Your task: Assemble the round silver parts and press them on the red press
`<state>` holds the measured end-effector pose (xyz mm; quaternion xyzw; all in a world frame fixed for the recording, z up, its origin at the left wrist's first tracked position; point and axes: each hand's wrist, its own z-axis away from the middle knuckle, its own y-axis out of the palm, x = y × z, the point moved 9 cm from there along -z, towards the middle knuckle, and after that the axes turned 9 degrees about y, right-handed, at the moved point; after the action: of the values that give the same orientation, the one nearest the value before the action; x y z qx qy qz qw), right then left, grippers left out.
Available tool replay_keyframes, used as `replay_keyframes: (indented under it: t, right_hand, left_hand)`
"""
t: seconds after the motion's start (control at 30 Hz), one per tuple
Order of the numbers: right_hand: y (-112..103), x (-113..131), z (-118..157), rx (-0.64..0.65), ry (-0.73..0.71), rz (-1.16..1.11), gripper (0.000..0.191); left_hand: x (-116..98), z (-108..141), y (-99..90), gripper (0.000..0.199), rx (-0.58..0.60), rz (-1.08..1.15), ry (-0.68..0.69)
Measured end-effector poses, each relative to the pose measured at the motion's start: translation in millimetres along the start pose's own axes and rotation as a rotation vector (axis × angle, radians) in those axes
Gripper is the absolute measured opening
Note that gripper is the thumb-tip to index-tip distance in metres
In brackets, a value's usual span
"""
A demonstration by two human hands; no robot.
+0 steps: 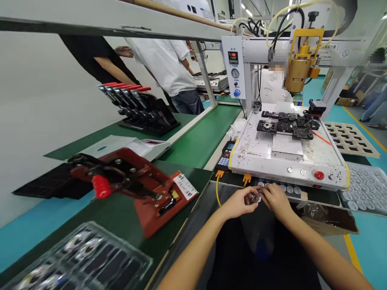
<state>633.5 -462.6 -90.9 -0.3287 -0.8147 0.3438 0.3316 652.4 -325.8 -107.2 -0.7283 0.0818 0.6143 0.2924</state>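
My left hand (238, 203) pinches a small, shiny round watch case (256, 198) between thumb and fingers, in front of my lap. Against its far right edge, the fingertips of my right hand (276, 201) are pressed together; whether they grip anything else is too small to see. Just beyond my hands is the white dispensing machine (256, 161), with black fixtures (287, 125) on its bed. One fixture at the left holds a similar round metal part (267, 125). Below the machine's front edge lies a row of clear round discs (289, 189), partly hidden by my hands.
A red toggle press (163, 205) stands on the left bench, behind a clear tray (121, 257) of round parts. Further back are a black rack of red-handled clamps (145, 108) and a green conveyor (199, 137). A disc tray (365, 187) lies right. People stand beyond.
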Motion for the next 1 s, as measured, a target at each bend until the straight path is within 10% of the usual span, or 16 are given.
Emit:
replay_keyframes:
  t: [0.37,0.63,0.8,1.0]
  right_hand:
    - [-7.5,8.9,38.2,-0.043,-0.093,-0.232,0.025]
    - [-78.5,-16.3,40.3,0.028,0.478,-0.508,0.017]
    - [-71.1,-22.0,46.2,0.213,0.922,-0.975,0.036]
    - [-53.8,-8.2,56.1,0.342,1.026,-1.269,0.038]
  left_hand:
    - [3.1,-4.3,-2.8,0.028,-0.007,0.004,0.02]
    - [-28.7,14.5,11.7,0.037,-0.151,0.083,0.037]
    - [-38.3,42.9,41.8,0.05,-0.254,0.69,-0.125]
    - [-54.2,63.0,49.9,0.063,-0.305,0.899,-0.232]
